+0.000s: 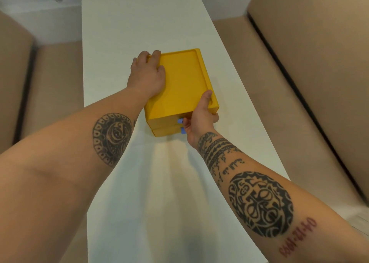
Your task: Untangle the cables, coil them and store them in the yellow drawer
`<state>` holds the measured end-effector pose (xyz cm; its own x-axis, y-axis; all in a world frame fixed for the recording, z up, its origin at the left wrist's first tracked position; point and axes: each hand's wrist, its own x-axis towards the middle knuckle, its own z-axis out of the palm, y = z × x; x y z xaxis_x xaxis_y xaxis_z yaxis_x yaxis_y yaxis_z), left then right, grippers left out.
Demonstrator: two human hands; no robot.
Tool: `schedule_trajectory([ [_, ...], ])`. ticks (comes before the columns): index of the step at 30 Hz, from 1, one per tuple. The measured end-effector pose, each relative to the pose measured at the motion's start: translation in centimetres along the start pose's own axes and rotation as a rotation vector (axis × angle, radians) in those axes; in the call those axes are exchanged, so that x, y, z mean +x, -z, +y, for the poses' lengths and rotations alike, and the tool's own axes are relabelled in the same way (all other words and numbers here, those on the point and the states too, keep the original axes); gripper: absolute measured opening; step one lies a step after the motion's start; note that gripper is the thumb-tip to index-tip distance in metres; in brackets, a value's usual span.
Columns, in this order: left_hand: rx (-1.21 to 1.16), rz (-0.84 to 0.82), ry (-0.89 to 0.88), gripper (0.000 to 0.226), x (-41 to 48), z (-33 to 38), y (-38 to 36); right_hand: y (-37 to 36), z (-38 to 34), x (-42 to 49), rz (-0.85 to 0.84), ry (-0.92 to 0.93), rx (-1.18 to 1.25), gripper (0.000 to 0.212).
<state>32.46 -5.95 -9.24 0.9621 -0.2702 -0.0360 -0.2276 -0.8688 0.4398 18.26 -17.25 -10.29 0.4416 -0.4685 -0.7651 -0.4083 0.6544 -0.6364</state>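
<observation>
I get a single wide-angle head view, looking forward and down along the white table (123,27) toward twelve o'clock, close enough that the yellow drawer unit (179,83) sits centre-frame.

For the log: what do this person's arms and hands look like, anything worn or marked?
No sleeves, gloves or jewellery show. Behind the left hand, the forearm bears a round black ornamental tattoo. Behind the right hand come black patterned bands, a large round black tribal tattoo and reddish numerals.
</observation>
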Motion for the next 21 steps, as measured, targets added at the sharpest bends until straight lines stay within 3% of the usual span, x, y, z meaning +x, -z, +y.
schedule_trajectory([
  [5, 0.01, -0.026, -0.004, 0.054, -0.2, 0.3, 0.4, 1.8, -0.5, 0.0, -0.15, -0.06, -0.038, 0.1],
  [8, 0.0, -0.038, -0.001, 0.055, -0.4, 0.6, 0.5, 2.8, -0.7, 0.5, -0.209, -0.085, -0.17, 0.107],
  [12, -0.016, -0.061, 0.022, 0.059, -0.5, 0.7, 0.8, 2.5, -1.0, 0.8, -0.244, -0.054, -0.112, 0.105],
  [16, 0.039, -0.111, 0.054, 0.062, -0.7, 0.8, 1.0, 2.9, -0.9, 1.3, -0.276, -0.053, -0.11, 0.122],
  [21, 0.152, -0.166, 0.107, 0.068, -1.4, 1.8, 2.0, 5.3, -1.3, -0.5, -0.349, -0.075, -0.12, 0.112],
])
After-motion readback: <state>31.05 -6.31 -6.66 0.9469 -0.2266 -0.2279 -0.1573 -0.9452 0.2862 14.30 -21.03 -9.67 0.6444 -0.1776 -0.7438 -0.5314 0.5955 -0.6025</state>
